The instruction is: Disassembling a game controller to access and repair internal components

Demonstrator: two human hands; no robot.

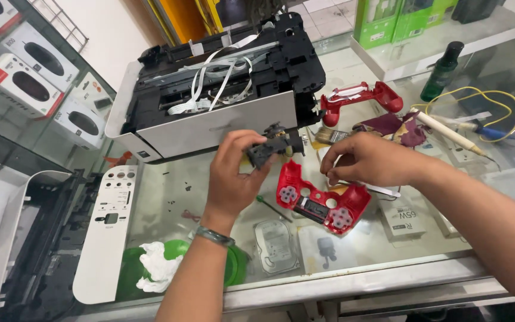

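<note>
My left hand [233, 170] holds a small black plastic controller part [274, 148] up above the glass counter. My right hand [372, 161] hovers just right of it, fingers curled, fingertips pinched near the upper edge of a red game controller front shell [322, 206] that lies inside-up on the glass. I cannot tell whether the right fingers hold a small piece. The matching red rear shell [362, 98] lies further back on the counter.
An opened white and black printer [210, 95] with loose ribbon cables stands behind my hands. Its white control panel [107, 229] lies at left near a green lid with white tissue [162, 268]. A soldering iron [448, 134], a dark green bottle [442, 71] and a brush sit at right.
</note>
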